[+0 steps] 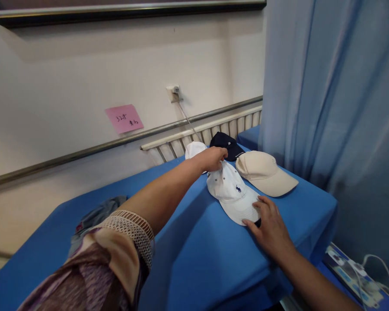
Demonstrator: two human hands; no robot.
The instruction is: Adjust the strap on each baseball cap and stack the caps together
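A white baseball cap (228, 185) with a small dark horse-and-rider emblem lies on the blue-covered table (197, 242), its brim towards my right hand. My left hand (215, 158) is closed on the top of its crown, fingers pinching the fabric. At the brim, my right hand (268, 222) grips the front edge, thumb on one side and fingers on top. Just beyond sit a navy cap (225, 143) with small white lettering and a beige cap (266, 170). Another white cap (194, 149) is partly hidden behind my left wrist.
Crumpled grey-blue denim (99, 212) lies on the table's left part, partly behind my sleeve. A radiator (210, 129) and a rail run along the wall. A blue curtain (311, 86) hangs at the right. Below it are a power strip (356, 272) and white cables.
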